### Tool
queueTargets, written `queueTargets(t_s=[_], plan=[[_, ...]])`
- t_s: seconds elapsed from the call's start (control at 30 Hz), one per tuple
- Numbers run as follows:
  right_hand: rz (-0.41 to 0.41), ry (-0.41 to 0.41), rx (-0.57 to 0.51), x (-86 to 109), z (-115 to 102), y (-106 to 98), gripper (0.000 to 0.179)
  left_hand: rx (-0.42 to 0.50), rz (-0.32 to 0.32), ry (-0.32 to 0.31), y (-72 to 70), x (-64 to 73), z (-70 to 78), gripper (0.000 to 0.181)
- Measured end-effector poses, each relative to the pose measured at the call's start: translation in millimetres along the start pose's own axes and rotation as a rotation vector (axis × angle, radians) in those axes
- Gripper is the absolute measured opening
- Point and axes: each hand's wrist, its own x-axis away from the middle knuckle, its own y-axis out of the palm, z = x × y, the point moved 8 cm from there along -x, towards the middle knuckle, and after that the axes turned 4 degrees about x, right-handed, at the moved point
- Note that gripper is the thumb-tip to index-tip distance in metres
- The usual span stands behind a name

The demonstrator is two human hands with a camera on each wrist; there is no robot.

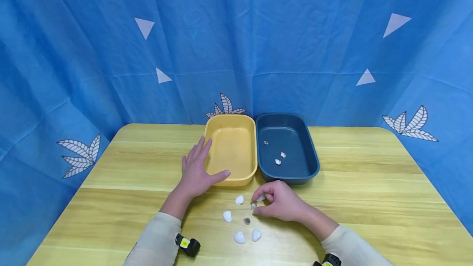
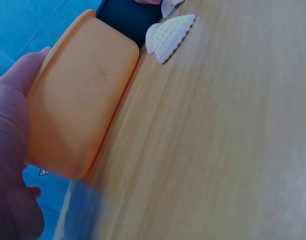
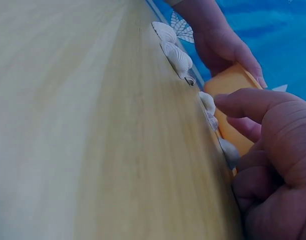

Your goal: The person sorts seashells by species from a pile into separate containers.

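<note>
My left hand (image 1: pixel 195 173) rests spread on the left side and near corner of the yellow tray (image 1: pixel 230 182), thumb over the rim and fingers along the side. My right hand (image 1: pixel 282 202) is lowered to the table, thumb and forefinger on either side of a small shell (image 1: pixel 253 206), fingertips right at it. Its other fingers are curled in, partly covering a white shell (image 1: pixel 261 197). Nearby lie a white shell (image 1: pixel 239 200), another white shell (image 1: pixel 227 216) and a small dark shell (image 1: pixel 246 220). Two more white shells (image 1: pixel 239 237) sit closer to me.
Against the yellow tray's right side stands a dark blue tray (image 1: pixel 315 167) holding three small shells (image 1: pixel 278 161). The wooden table (image 1: pixel 369 184) meets a blue patterned curtain (image 1: pixel 295 44) behind the trays.
</note>
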Motion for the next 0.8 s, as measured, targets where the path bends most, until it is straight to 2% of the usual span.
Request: queueTargets(t_s=[0.4, 0.8], plan=[[-0.033, 0.034, 0.082, -3.8, 1.2, 4.6, 0.014, -0.006, -0.003, -0.01, 0.7, -0.9, -2.2, 0.111], [-0.026, 0.074, 0.126, -4.8, 5.3, 4.6, 0.013, -0.006, 0.0, -0.004, 0.3, -0.8, -2.3, 0.111]])
